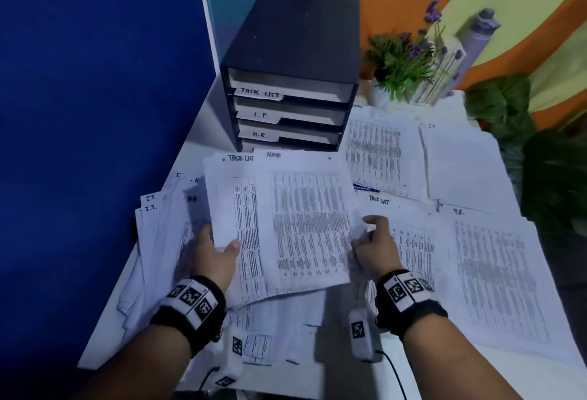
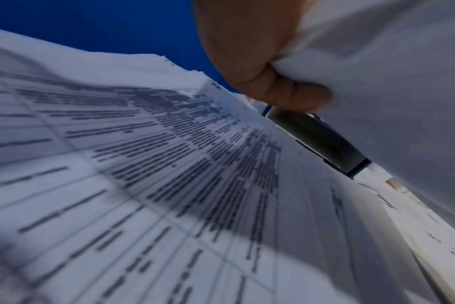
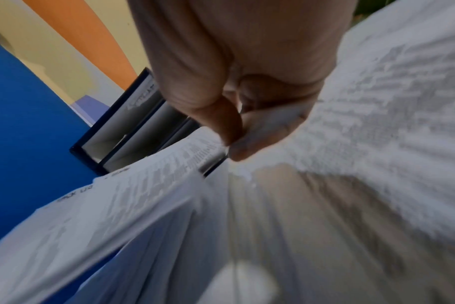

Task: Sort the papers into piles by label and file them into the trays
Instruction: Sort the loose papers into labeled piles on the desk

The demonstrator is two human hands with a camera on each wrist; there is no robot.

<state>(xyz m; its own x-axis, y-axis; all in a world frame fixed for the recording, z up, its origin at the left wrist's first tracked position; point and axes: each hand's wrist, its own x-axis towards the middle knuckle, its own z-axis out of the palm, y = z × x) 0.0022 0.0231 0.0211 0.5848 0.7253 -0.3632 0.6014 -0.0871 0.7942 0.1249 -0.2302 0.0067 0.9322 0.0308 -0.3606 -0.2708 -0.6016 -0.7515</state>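
We hold a fanned bundle of papers (image 1: pixel 286 225) above the table (image 1: pixel 508 358): our left hand (image 1: pixel 216 256) has its grip curled round the left edge, thumb on top, while our right hand (image 1: pixel 376 250) pinches the right edge. Beyond both grips stands the tray unit (image 1: pixel 287 82), its bottom label hidden by the bundle. Only the right wrist view shows the pinch (image 3: pixel 231 142); print there is blurred.

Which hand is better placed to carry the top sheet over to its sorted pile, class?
The right hand. It already pinches the right edge of the ADMIN sheet, and the sorted piles lie on its side. The left hand holds the remaining stack.
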